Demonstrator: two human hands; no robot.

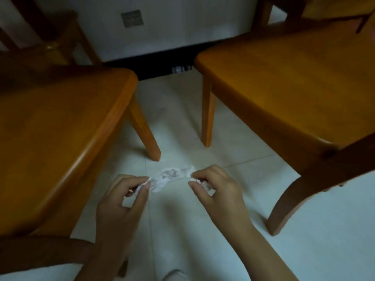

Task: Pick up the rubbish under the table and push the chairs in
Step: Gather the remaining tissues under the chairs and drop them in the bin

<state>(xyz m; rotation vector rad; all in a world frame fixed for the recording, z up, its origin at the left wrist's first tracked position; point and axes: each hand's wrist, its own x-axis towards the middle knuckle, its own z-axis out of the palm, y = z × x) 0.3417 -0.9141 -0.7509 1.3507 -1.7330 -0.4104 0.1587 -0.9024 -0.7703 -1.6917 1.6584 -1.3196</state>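
A crumpled white tissue (169, 176) is stretched between my two hands, low over the pale tiled floor. My left hand (123, 201) pinches its left end between thumb and fingers. My right hand (218, 191) pinches the right end and also has a small wad of tissue (205, 184) tucked under its curled fingers. A wooden chair (60, 138) stands to the left of my hands and a second wooden chair (294, 82) stands to the right, both with seats facing me.
A strip of tiled floor (178, 122) runs between the chairs' front legs toward a white wall with a grey socket plate (132, 18). A dark skirting band lies at the wall's foot, with a small object (180, 69) by it. A third chair (50, 41) stands at the far left.
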